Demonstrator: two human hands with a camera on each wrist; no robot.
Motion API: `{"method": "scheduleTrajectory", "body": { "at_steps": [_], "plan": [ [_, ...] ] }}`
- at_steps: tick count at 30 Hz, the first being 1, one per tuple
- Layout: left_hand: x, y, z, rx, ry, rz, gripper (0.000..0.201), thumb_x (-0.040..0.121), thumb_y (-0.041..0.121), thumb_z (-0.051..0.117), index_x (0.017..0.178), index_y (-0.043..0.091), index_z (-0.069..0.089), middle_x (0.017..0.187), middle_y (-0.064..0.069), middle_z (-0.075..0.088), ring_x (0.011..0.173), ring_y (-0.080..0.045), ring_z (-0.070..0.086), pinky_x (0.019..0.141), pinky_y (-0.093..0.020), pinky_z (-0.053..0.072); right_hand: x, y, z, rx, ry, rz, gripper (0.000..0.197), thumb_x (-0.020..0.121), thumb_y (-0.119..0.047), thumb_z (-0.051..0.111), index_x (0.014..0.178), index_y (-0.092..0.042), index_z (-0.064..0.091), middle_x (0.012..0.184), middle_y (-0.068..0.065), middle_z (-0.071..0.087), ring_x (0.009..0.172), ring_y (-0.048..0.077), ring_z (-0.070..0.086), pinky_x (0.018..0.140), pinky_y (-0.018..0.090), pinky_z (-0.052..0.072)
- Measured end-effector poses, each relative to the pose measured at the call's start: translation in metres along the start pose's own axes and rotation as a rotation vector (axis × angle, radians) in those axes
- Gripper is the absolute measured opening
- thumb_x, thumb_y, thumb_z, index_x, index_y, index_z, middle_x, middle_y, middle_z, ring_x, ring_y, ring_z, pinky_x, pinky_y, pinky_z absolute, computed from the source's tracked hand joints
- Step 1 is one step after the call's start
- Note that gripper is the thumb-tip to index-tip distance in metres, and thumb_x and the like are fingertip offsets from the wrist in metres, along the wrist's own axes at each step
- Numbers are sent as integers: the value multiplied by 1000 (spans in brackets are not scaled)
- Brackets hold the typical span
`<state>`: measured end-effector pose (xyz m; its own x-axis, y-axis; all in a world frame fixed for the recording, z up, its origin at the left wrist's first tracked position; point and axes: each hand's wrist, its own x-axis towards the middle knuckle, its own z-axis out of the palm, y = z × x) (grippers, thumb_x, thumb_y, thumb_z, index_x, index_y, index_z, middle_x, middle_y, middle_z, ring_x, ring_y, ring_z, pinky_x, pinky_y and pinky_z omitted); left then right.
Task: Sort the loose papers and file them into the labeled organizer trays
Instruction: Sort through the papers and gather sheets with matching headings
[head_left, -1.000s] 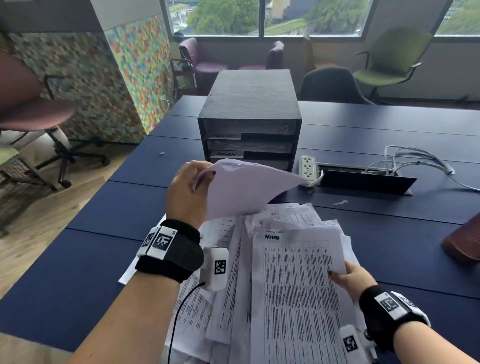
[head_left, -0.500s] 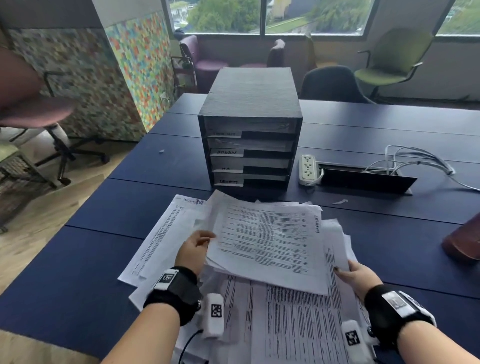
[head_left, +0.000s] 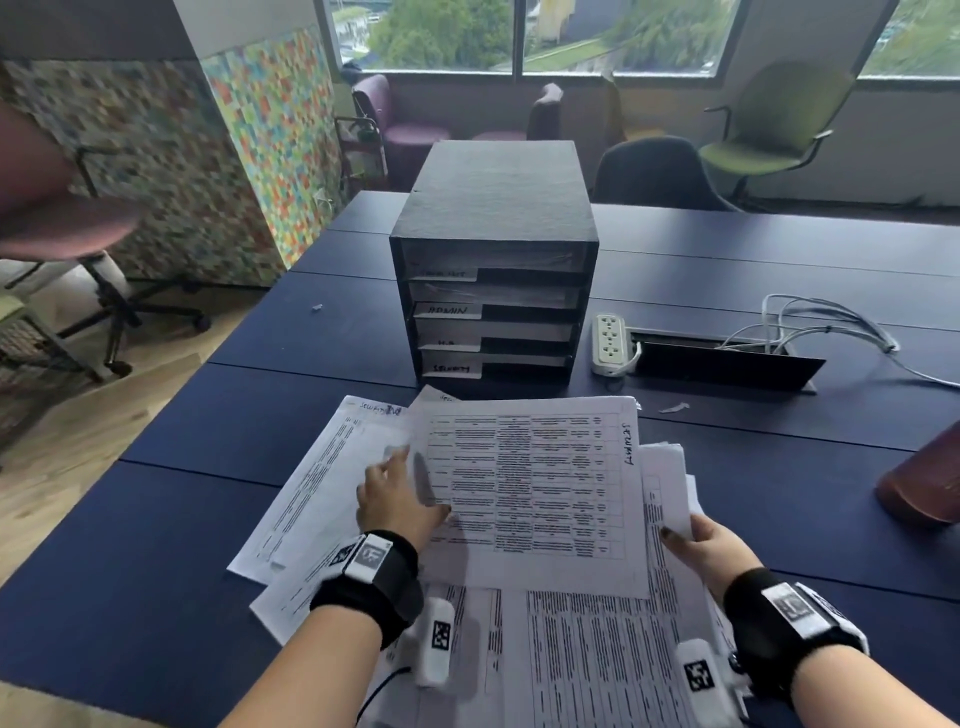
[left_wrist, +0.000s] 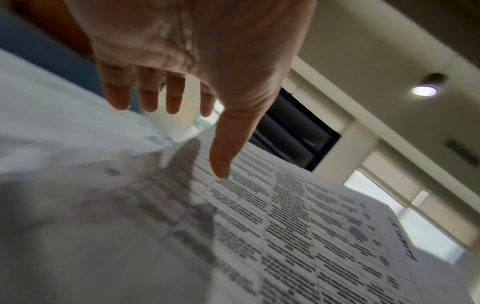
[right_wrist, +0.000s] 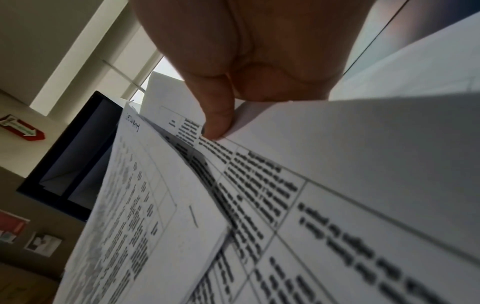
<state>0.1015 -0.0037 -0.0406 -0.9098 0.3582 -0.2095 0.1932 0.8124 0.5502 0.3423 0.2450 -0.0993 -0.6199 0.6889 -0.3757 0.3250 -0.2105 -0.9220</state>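
We see loose papers (head_left: 524, 519) spread on worktop (head_left: 156, 519), before organizer (head_left: 493, 280). Our left hand (head_left: 397, 499) flat, fingers straight, over top sheet (head_left: 540, 483). Our right hand (head_left: 711, 540) pinches sheet edge at pile's right.

You are working at a dark blue table (head_left: 197, 499) made of flat panels with thin seams between them. A black box-shaped organizer with four stacked labeled trays (head_left: 493, 291) stands on it. Just in front of the organizer, a loose heap of white printed papers (head_left: 524, 488) spreads toward you. Just right of the organizer, a white power strip (head_left: 609, 338) lies beside a black open cable hatch (head_left: 722, 361), with white cables (head_left: 831, 322) trailing further right. A small white paper scrap (head_left: 674, 408) lies in front of the hatch, another tiny scrap (head_left: 317, 307) left of the organizer.
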Motion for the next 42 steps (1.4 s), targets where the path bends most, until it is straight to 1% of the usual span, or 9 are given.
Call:
{"method": "scheduleTrajectory", "body": {
  "at_steps": [5,8,11,13,18,26,32,34,42],
  "plan": [
    [3,38,-17,150,24,308,106,66,53,76,147,43,8,158,2,1,145,-22,-6,117,-45,-7,-11,-21,10,111,-160,-63,67,51,-39,87,105,-5,65,96,13,73,87,23,70,73,27,57],
    [15,54,-25,302,44,426,85,64,60,72,138,45,32,152,5,21,145,-18,3,108,-44,-25,-13,-28,15,120,-232,-73,88,30,-52,90,102,-9,67,94,12,73,83,23,70,73,29,57],
    [21,61,-30,312,-59,410,21,74,47,67,86,31,60,102,11,65,112,-16,54,112,-38,21,-14,-30,17,137,-248,-81,88,27,-52,90,101,-10,68,94,12,73,81,24,70,73,32,58],
    [21,55,-30,244,-167,355,17,79,33,65,69,28,53,82,9,65,90,-18,60,86,-29,42,-15,-28,17,116,-247,-94,89,27,-55,89,101,-10,68,93,10,74,81,22,70,74,31,57],
    [33,24,-38,-75,-85,173,15,88,14,59,90,29,60,84,1,62,74,-17,56,63,-22,37,-9,-16,1,86,-48,-84,66,43,-54,86,93,-15,67,99,17,71,84,27,66,88,44,51],
    [55,-21,-58,-416,256,-62,11,89,9,52,88,13,62,83,-11,63,70,-25,51,62,-30,38,-8,7,-29,201,46,16,102,9,-56,88,95,-8,64,78,5,74,66,19,69,66,37,58],
    [38,-6,-34,-420,164,-92,15,90,4,49,87,16,56,64,-5,56,54,-21,45,50,-23,34,-9,7,-28,328,-19,59,94,16,-41,94,99,-6,64,84,11,73,69,26,70,62,38,58],
    [27,5,-17,-428,55,-61,18,90,1,47,91,17,55,65,-1,56,54,-16,47,47,-22,32,-8,6,-26,303,-12,79,81,35,-33,92,103,-3,63,86,12,73,71,26,69,66,40,58],
    [-19,25,57,-239,-400,63,27,90,5,44,109,12,62,110,-8,65,94,-22,58,78,-22,41,-3,2,-20,193,38,171,30,72,-12,66,100,-1,64,80,16,72,65,30,68,68,46,57]
  ]
}}
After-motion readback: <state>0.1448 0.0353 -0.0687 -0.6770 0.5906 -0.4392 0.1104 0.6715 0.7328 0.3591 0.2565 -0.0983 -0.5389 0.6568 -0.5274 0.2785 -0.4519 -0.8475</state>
